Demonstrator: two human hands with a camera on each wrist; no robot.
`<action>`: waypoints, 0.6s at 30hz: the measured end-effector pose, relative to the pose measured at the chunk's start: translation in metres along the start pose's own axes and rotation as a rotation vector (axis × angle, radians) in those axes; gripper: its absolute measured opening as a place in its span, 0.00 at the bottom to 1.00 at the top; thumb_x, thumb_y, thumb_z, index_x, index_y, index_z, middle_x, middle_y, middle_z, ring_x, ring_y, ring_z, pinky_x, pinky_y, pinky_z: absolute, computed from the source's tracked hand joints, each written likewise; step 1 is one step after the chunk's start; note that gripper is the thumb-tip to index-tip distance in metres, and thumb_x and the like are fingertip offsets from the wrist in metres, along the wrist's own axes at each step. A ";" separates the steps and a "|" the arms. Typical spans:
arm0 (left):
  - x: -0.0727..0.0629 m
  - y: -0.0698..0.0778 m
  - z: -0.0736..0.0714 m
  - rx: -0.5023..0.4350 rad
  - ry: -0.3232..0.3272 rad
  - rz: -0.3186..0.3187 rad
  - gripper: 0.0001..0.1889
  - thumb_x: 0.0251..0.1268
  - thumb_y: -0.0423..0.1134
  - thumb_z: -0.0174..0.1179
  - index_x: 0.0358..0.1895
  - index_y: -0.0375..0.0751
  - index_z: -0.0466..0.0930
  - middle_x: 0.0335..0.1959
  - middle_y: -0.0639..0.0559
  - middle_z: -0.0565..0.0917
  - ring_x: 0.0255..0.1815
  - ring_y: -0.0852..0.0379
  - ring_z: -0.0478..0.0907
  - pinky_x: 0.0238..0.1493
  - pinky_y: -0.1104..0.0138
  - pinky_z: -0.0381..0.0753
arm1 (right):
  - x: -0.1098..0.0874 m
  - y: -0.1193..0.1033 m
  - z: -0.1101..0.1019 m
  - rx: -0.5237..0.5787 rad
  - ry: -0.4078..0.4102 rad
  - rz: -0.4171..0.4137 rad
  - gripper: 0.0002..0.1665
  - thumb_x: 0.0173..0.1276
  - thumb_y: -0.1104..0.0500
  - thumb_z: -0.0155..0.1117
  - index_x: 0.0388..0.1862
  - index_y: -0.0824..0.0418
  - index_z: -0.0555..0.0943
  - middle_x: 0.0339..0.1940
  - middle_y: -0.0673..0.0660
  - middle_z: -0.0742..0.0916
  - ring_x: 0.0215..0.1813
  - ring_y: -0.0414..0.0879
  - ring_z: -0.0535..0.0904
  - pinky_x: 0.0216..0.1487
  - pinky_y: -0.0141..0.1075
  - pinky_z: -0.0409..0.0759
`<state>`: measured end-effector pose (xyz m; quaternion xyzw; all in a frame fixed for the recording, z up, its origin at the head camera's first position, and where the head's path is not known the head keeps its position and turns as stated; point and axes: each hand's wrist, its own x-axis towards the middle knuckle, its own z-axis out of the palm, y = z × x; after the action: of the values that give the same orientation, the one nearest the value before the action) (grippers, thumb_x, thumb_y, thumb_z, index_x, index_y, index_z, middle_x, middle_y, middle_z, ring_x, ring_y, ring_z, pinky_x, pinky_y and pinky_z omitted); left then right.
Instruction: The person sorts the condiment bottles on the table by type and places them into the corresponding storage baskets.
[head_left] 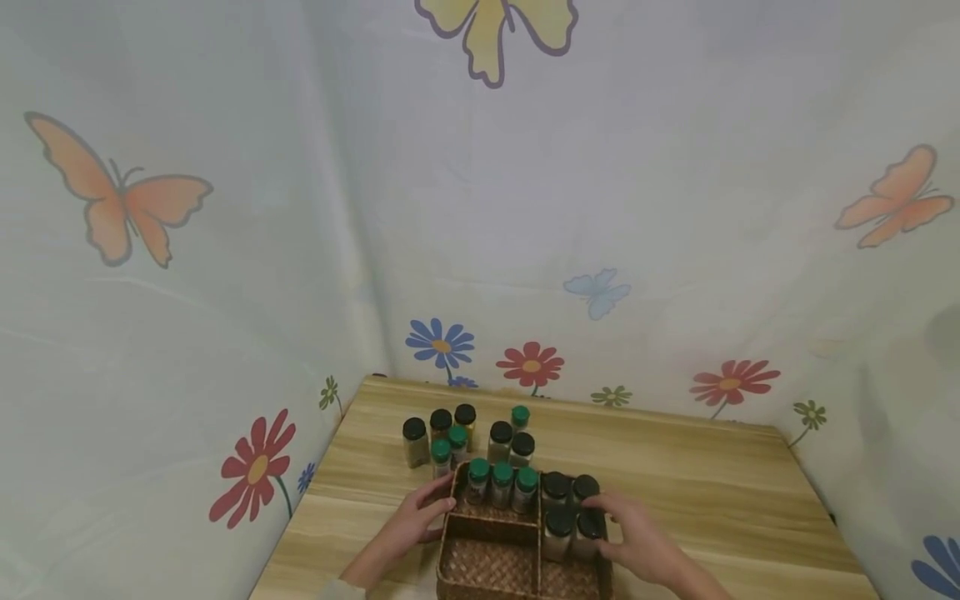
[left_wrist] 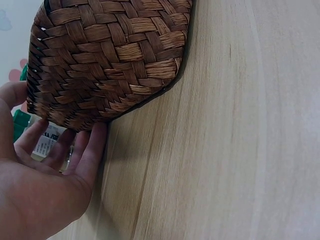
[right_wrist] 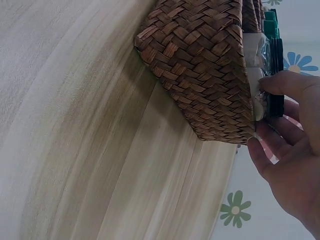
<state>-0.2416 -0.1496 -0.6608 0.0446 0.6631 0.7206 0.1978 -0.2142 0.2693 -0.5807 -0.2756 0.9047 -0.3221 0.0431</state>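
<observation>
A brown woven basket (head_left: pixel 487 529) with dividers stands at the table's near side. My left hand (head_left: pixel 408 521) grips its far left corner, thumb at the rim and fingers against the outer wall (left_wrist: pixel 110 65). With my right hand (head_left: pixel 645 542) I hold a black-lidded spice jar (head_left: pixel 587 533) in the right compartment; in the right wrist view the thumb lies on one side of the jar (right_wrist: pixel 257 92) and the fingers on the other. Several black-lidded jars (head_left: pixel 557 487) share that compartment. Three green-lidded jars (head_left: pixel 501 483) stand in the far left compartment.
Behind the basket, more jars stand on the wooden table (head_left: pixel 675 467): a black-lidded jar (head_left: pixel 415 442) at the left, others with black or green lids, and a green-lidded jar (head_left: pixel 520 417) farthest back. A patterned cloth (head_left: pixel 600 208) hangs around the table's back and sides.
</observation>
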 end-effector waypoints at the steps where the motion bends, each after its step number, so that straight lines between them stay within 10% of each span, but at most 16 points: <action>1: 0.000 0.000 0.000 0.000 0.000 0.000 0.34 0.84 0.42 0.56 0.84 0.36 0.57 0.82 0.27 0.58 0.77 0.29 0.66 0.58 0.41 0.85 | 0.000 0.001 0.000 0.011 -0.006 0.007 0.29 0.65 0.59 0.79 0.64 0.60 0.82 0.61 0.56 0.86 0.59 0.56 0.84 0.53 0.52 0.88; 18: 0.000 0.003 0.000 0.010 0.012 -0.006 0.34 0.84 0.42 0.57 0.84 0.37 0.57 0.82 0.28 0.59 0.76 0.29 0.67 0.59 0.42 0.85 | 0.002 -0.020 -0.030 0.060 -0.015 0.031 0.25 0.70 0.53 0.77 0.59 0.66 0.83 0.53 0.59 0.89 0.53 0.58 0.85 0.53 0.50 0.86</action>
<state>-0.2418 -0.1494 -0.6577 0.0394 0.6680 0.7168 0.1958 -0.2142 0.2729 -0.5448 -0.2626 0.8983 -0.3464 0.0634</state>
